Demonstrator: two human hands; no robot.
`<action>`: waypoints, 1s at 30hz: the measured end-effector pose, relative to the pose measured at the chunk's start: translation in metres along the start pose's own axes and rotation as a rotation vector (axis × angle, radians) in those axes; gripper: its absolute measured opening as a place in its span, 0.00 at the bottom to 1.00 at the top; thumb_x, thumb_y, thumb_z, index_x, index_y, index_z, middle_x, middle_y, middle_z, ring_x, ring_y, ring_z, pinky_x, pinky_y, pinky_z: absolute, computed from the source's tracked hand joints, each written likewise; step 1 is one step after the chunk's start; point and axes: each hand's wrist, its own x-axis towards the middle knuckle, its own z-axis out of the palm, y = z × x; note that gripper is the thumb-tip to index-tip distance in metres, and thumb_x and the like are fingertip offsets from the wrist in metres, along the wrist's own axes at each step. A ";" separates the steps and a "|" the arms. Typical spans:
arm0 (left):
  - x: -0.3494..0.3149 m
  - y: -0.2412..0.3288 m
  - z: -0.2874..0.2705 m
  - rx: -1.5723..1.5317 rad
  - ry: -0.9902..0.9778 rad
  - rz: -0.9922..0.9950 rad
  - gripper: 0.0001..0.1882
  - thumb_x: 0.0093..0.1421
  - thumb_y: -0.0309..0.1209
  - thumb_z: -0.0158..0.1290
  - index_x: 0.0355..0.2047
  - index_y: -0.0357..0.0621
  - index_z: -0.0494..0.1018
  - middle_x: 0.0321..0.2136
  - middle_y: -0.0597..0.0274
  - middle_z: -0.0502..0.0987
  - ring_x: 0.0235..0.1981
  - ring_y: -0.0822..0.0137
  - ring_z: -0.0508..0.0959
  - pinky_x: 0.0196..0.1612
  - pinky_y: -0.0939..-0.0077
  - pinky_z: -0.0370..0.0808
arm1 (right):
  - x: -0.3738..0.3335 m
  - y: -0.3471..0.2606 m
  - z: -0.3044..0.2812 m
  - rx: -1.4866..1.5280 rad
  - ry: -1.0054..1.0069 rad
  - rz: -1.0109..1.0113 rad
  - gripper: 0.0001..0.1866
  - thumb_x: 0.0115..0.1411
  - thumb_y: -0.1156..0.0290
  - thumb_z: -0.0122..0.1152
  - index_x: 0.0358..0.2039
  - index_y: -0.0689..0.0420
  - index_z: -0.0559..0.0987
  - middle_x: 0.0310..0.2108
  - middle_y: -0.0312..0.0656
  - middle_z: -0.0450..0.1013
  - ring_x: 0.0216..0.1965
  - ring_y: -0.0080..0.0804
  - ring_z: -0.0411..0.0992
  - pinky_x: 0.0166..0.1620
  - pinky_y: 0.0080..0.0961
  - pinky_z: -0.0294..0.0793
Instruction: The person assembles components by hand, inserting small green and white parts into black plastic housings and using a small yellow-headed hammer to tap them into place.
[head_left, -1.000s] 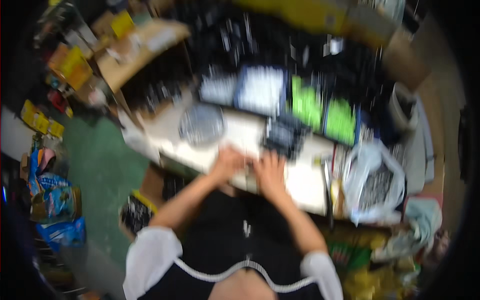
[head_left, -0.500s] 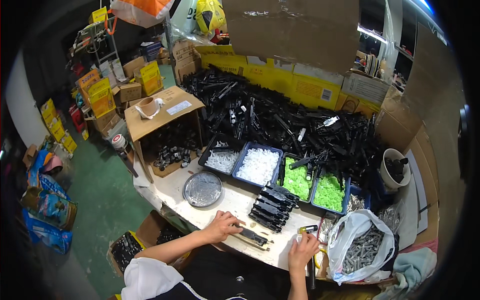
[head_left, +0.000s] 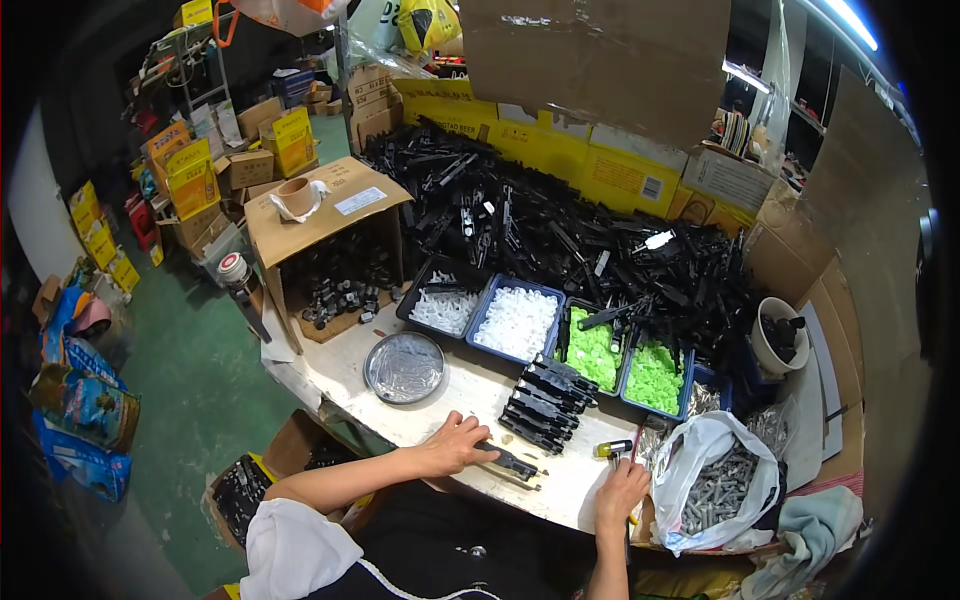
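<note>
At the table's front edge my left hand (head_left: 455, 447) has its fingers closed on the near-left end of a long black plastic part (head_left: 515, 462), which lies on the tabletop. My right hand (head_left: 622, 492) is wrapped round the handle of a small hammer lying at the right; its head (head_left: 613, 449), with a yellow end, shows beyond the fingers, while most of the handle is hidden. Behind the left hand's part lies a row of similar black parts (head_left: 545, 405), stacked side by side. A yellow loop-handled tool (head_left: 634, 519) is partly covered beside my right hand.
Bins of white pieces (head_left: 515, 322) and green pieces (head_left: 655, 378) line the back, below a large heap of black parts (head_left: 560, 225). A round metal dish (head_left: 404, 368) sits left, near an open cardboard box (head_left: 330, 205). At right stands a white bag (head_left: 715, 485) of grey pieces.
My right hand has moved onto the hammer's handle and closed round it; the hammer head has shifted slightly. My left hand stays on the black part. The whole view has shifted a little.
</note>
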 end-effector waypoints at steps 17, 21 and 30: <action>0.009 -0.003 -0.007 0.048 -0.227 0.012 0.25 0.49 0.28 0.47 0.46 0.73 0.69 0.32 0.64 0.63 0.37 0.64 0.62 0.37 0.67 0.55 | -0.004 -0.005 0.014 -0.061 0.202 -0.070 0.16 0.41 0.78 0.50 0.35 0.60 0.69 0.30 0.45 0.63 0.36 0.43 0.60 0.42 0.38 0.55; 0.009 0.002 -0.012 0.034 -0.264 0.001 0.24 0.49 0.28 0.47 0.46 0.72 0.70 0.32 0.64 0.63 0.37 0.64 0.62 0.37 0.67 0.55 | -0.005 -0.004 0.013 -0.031 0.153 -0.029 0.15 0.43 0.79 0.50 0.35 0.61 0.70 0.31 0.45 0.64 0.37 0.42 0.60 0.40 0.37 0.55; 0.017 -0.009 -0.009 0.006 -0.157 0.025 0.23 0.49 0.26 0.46 0.44 0.67 0.72 0.31 0.63 0.64 0.36 0.63 0.62 0.37 0.66 0.55 | 0.005 -0.007 0.017 -0.064 0.115 -0.009 0.14 0.45 0.77 0.49 0.36 0.60 0.70 0.29 0.46 0.62 0.34 0.45 0.60 0.40 0.41 0.55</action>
